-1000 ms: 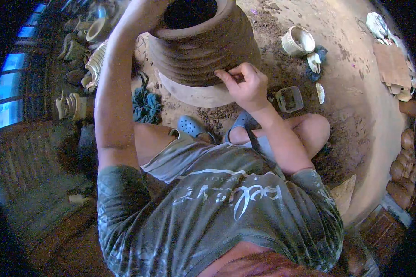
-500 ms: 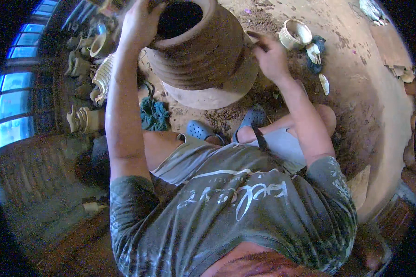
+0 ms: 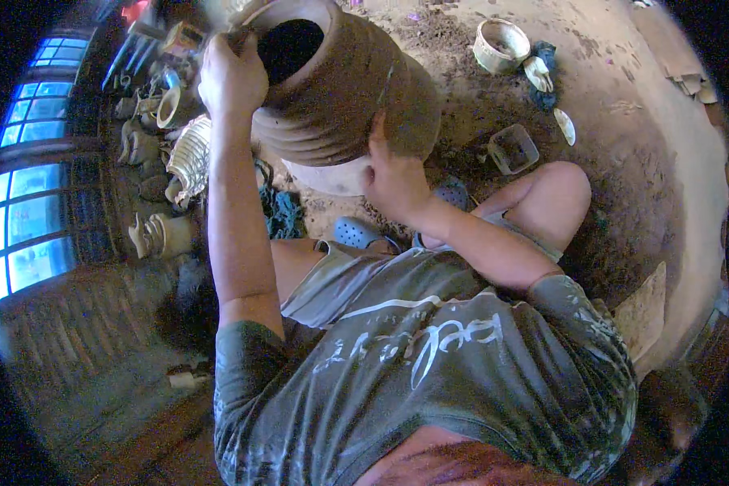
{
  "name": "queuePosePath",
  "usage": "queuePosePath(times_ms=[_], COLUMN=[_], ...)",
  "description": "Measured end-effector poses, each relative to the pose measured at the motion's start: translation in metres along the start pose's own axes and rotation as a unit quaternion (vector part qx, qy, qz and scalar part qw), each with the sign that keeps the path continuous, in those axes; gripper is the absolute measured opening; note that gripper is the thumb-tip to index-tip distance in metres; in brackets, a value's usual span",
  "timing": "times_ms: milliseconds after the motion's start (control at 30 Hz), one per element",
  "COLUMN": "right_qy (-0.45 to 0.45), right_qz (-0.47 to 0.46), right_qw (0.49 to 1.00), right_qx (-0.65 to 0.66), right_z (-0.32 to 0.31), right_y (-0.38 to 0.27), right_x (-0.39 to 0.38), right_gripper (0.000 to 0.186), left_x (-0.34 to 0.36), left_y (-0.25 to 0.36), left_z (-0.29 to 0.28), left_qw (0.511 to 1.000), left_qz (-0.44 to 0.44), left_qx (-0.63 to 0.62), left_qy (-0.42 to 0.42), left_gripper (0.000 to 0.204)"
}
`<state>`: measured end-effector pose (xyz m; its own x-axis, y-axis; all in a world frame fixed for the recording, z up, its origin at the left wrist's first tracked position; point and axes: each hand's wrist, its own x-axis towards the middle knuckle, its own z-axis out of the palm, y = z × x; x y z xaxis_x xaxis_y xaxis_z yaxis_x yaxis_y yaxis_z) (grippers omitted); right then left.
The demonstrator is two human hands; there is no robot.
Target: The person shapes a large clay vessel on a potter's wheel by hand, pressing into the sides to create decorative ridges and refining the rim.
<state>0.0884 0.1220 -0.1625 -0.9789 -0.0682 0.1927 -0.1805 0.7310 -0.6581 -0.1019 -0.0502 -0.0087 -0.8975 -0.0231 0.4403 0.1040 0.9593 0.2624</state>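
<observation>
A large brown clay pot (image 3: 332,105) with a ridged wall and a dark round mouth sits on a pale round base (image 3: 332,176) in front of me. My left hand (image 3: 233,77) is closed on the near left part of its rim; the fingertips are partly hidden. Lower down, my right hand (image 3: 397,182) lies against the pot's front wall, one finger stretched upward and the thumb apart. No tool shows in it.
Carved clay pieces (image 3: 162,235) and a ribbed pale piece (image 3: 190,158) line the left side. Teal cloth (image 3: 282,206) lies beside the base. To the right are a clear plastic box (image 3: 513,149), a round pale bowl (image 3: 500,46) and a white oval piece (image 3: 564,126).
My right hand has come from the pot's right side round to its front, lower and nearer me. The left hand has closed on the rim. The plastic box now shows.
</observation>
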Motion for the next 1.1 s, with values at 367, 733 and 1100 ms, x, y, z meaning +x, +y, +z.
queuePosePath(times_ms=[367, 733, 1100], right_qy=[0.025, -0.04, 0.062], right_qz=[0.15, -0.108, -0.373], right_qw=[0.921, 0.974, 0.922], right_qx=[0.358, 0.197, 0.08], right_z=[-0.041, 0.003, -0.101], right_y=[0.045, -0.022, -0.01], right_x=[0.033, -0.036, 0.001], right_gripper=[0.072, 0.056, 0.048], left_x=[-0.001, -0.018, -0.196], left_y=[-0.006, 0.017, 0.031], left_z=[-0.001, -0.013, -0.048], left_qw=[1.0, 0.954, 0.771], left_qz=[-0.007, 0.03, -0.041], left_qx=[-0.007, -0.209, -0.501], left_qy=[-0.005, 0.212, -0.391], left_gripper=[0.048, 0.039, 0.047])
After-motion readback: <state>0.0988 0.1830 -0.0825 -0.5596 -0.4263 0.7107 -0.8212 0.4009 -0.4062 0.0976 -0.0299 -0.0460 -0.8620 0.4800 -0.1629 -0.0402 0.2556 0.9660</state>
